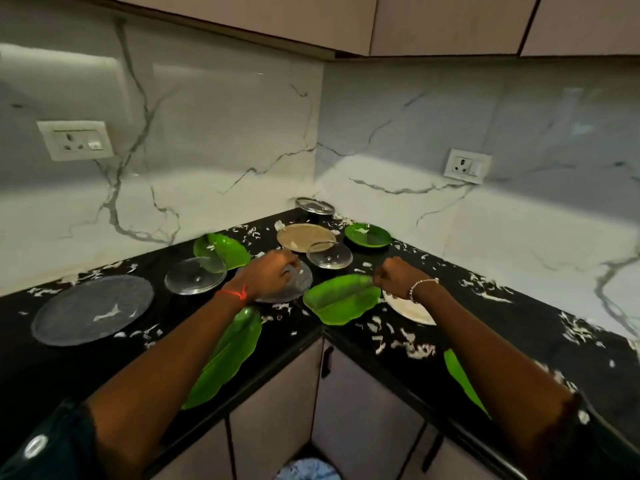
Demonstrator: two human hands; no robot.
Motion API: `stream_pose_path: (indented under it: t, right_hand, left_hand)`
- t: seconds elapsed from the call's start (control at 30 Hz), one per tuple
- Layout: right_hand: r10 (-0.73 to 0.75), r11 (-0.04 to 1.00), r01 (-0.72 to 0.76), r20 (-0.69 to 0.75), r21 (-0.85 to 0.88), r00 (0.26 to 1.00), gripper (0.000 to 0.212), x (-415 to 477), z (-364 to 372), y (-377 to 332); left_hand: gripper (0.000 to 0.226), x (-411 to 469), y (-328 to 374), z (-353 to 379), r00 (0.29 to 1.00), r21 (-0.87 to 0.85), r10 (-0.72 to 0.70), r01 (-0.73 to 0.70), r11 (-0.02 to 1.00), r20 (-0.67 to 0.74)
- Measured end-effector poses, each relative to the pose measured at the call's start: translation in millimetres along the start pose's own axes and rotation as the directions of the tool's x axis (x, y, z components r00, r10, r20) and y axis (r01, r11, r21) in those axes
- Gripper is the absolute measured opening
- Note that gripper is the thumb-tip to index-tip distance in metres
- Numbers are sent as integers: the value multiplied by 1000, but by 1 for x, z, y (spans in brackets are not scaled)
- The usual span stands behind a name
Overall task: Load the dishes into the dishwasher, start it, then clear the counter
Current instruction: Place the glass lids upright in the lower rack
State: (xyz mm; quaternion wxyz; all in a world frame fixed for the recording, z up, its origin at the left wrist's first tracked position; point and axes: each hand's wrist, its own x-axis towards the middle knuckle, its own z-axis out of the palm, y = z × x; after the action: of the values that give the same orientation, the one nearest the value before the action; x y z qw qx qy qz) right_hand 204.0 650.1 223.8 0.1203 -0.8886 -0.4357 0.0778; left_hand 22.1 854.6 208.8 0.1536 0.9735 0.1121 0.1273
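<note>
Across the corner of a black L-shaped worktop (502,341) lie white scraps and many dishes. Behind it rise veined marble walls (214,140), each with a socket, with cabinets above and below. A large glass plate (91,310) sits far left, a steel plate (304,237) and a round green plate (367,234) near the corner, and a glass bowl (329,255) just in front of them.

The right grip (394,275) is narrow, fingers pinching the pointed tip of a leaf-shaped green plate (341,301), which lies at the worktop's inner corner beside a white plate (408,308). The left grip (273,271) is curled over a small glass plate (298,282); I cannot tell whether it clasps the rim.

Both forearms reach forward from the lower corners, wrists bent down, knuckles up.
</note>
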Motion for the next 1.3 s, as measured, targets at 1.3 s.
stream_pose_path:
  t: [1.3]
  right_hand:
    - [-93,935,9,222,353,971,63,393,135,181]
  left_hand:
    - [21,484,-232,151,660,-811,-707,543,217,253]
